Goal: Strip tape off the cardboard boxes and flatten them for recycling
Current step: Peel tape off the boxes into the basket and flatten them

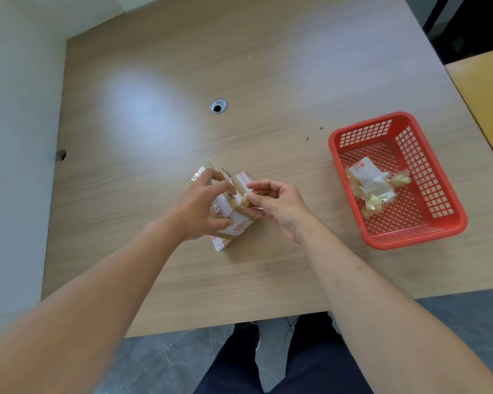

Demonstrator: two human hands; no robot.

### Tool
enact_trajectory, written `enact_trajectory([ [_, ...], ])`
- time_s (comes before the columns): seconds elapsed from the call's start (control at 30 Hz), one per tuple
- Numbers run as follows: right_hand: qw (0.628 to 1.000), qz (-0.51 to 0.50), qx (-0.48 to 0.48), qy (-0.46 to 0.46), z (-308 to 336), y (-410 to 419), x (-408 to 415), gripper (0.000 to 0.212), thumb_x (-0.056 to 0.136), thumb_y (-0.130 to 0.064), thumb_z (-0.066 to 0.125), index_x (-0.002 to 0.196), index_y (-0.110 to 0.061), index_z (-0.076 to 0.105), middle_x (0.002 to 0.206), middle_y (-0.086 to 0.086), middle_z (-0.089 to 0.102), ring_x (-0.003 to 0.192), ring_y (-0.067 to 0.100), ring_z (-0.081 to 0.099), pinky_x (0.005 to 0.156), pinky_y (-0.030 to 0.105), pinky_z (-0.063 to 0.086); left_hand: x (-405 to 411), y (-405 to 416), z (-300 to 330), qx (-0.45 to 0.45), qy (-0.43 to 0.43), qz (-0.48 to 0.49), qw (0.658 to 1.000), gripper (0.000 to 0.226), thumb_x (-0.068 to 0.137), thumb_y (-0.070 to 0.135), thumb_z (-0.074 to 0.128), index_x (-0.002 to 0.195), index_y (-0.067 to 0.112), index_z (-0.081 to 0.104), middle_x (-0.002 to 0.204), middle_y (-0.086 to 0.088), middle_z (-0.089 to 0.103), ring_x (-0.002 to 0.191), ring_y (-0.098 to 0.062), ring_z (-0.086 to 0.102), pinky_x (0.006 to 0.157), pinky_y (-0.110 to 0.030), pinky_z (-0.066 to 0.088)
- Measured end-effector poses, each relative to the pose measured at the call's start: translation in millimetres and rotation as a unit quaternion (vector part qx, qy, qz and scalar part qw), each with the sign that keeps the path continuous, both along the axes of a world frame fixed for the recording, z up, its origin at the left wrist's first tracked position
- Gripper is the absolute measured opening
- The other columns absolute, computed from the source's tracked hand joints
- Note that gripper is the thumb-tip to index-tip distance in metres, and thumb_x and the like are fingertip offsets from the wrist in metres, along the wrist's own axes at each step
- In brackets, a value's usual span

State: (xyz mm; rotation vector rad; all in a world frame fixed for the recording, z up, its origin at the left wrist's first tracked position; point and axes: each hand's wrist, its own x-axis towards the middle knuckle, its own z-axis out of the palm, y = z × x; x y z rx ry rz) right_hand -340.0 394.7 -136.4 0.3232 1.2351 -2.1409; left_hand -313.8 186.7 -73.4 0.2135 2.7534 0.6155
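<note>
Mid-task, tape stripping in progress. One small cardboard box (234,211) sits on the wooden table (268,81), near the front middle, between both hands, still wrapped in places with white printed tape (241,224) and some brown-clear tape. Left hand (202,209) rests on top of the box, fingers spread and curled over it, thumb pressed at the near side, holding it down. Right hand (273,203) just beside the box's right edge, thumb and forefinger pinching a small crumpled wad of clear tape (244,199) that looks partly attached to the box; can't tell for sure if it is free yet. Red plastic basket (396,180) well apart to the right on the table, holds removed scraps: a white printed label piece (367,174) and several balled-up clear tape bits (400,179). So judged progress: some tape already stripped and binned, more left on this box — white strips visible across the top and near end. Box looks low, maybe partly collapsed, hard to tell under the hand; flattening seems not finished. No other boxes visible, no flattened stack visible. Cable grommet hole (218,106) farther back on the table, a few dark crumbs (320,128) near the basket. Remaining: finish peeling, drop wad in basket, flatten.
</note>
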Motion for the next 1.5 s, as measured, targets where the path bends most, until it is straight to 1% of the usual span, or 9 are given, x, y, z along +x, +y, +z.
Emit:
enact_trajectory([
  [0.1, 0.995, 0.063, 0.053, 0.063, 5.1, 3.7, -3.6, 0.03, 0.082, 0.004, 0.081, 0.111, 0.001, 0.073, 0.091, 0.012, 0.07, 0.085, 0.024, 0.071, 0.079, 0.039, 0.064, 12.8, -6.3, -11.8, -0.016, 0.042, -0.015, 0.999, 0.064, 0.068, 0.04, 0.084, 0.129, 0.036, 0.065, 0.127, 0.005, 0.042, 0.115, -0.024, 0.046, 0.098, -0.043, 0.044],
  [0.33, 0.99, 0.072, 0.103, 0.062, -10.8, -1.4, 16.4, 0.021, 0.085, 0.005, 0.079, 0.106, 0.001, 0.075, 0.097, 0.019, 0.072, 0.086, 0.024, 0.072, 0.08, 0.037, 0.064, 50.0, -4.2, -55.3, -0.106, 0.206, 0.046, 0.972, 0.048, 0.074, 0.038, 0.085, 0.115, 0.017, 0.073, 0.123, -0.013, 0.054, 0.122, -0.049, 0.049, 0.115, -0.056, 0.032],
  [0.53, 0.988, 0.058, 0.131, 0.056, -14.8, -16.0, 22.7, 0.013, 0.091, -0.002, 0.074, 0.104, -0.001, 0.074, 0.099, 0.017, 0.07, 0.091, 0.032, 0.076, 0.084, 0.041, 0.064, 41.4, 9.1, -50.4, -0.162, 0.204, 0.05, 0.964, 0.05, 0.078, 0.042, 0.082, 0.122, 0.02, 0.072, 0.12, -0.013, 0.057, 0.113, -0.04, 0.051, 0.092, -0.048, 0.051],
  [0.67, 0.98, 0.055, 0.182, 0.064, -20.2, -24.5, 20.3, 0.007, 0.088, -0.009, 0.08, 0.09, -0.008, 0.074, 0.09, 0.004, 0.072, 0.085, 0.029, 0.077, 0.084, 0.044, 0.064, 22.4, 2.8, -49.9, -0.194, 0.184, 0.017, 0.963, 0.047, 0.071, 0.05, 0.085, 0.109, 0.024, 0.077, 0.105, -0.006, 0.058, 0.111, -0.036, 0.055, 0.111, -0.054, 0.038],
  [0.8, 0.965, 0.07, 0.239, 0.081, -29.2, -35.3, 20.9, 0.012, 0.082, -0.015, 0.083, 0.079, -0.021, 0.073, 0.087, -0.001, 0.076, 0.088, 0.027, 0.076, 0.086, 0.049, 0.062, 14.0, -12.0, -65.7, -0.115, 0.147, 0.014, 0.982, 0.038, 0.076, 0.049, 0.081, 0.105, 0.024, 0.078, 0.095, 0.002, 0.055, 0.093, -0.02, 0.054, 0.11, -0.061, 0.037],
  [0.93, 0.976, 0.046, 0.209, 0.041, -33.5, -42.2, 18.6, 0.022, 0.086, -0.003, 0.079, 0.1, -0.019, 0.073, 0.087, 0.004, 0.074, 0.089, 0.028, 0.076, 0.091, 0.05, 0.06, 13.9, -17.8, -81.9, -0.039, 0.167, 0.015, 0.985, 0.035, 0.082, 0.05, 0.069, 0.102, 0.021, 0.075, 0.095, 0.005, 0.058, 0.101, -0.018, 0.055, 0.123, -0.053, 0.019],
  [1.07, 0.971, 0.104, 0.206, 0.065, -31.5, -43.3, 12.3, 0.016, 0.096, -0.004, 0.07, 0.11, -0.009, 0.077, 0.092, 0.003, 0.075, 0.08, 0.012, 0.07, 0.094, 0.041, 0.06, 16.1, -17.8, -89.2, -0.017, 0.199, 0.02, 0.98, 0.028, 0.082, 0.042, 0.067, 0.096, 0.018, 0.074, 0.095, 0.004, 0.062, 0.105, -0.024, 0.058, 0.121, -0.056, 0.021],
  [1.27, 0.909, 0.202, 0.325, 0.164, -32.3, -40.9, -1.3, 0.019, 0.097, -0.014, 0.064, 0.103, -0.022, 0.08, 0.086, -0.007, 0.074, 0.079, 0.01, 0.065, 0.088, 0.039, 0.058, 16.0, -16.0, -88.9, -0.018, 0.216, 0.018, 0.976, 0.029, 0.085, 0.042, 0.065, 0.095, 0.017, 0.076, 0.092, 0.002, 0.063, 0.103, -0.027, 0.06, 0.119, -0.057, 0.024],
  [1.5, 0.826, 0.227, 0.444, 0.264, -18.1, -44.6, 1.8, 0.018, 0.096, -0.015, 0.059, 0.101, -0.02, 0.076, 0.099, 0.002, 0.074, 0.095, 0.02, 0.065, 0.084, 0.031, 0.051, 15.0, -14.8, -87.3, -0.036, 0.198, 0.014, 0.98, 0.028, 0.086, 0.041, 0.064, 0.095, 0.017, 0.075, 0.092, 0.003, 0.063, 0.104, -0.027, 0.059, 0.12, -0.057, 0.024],
])
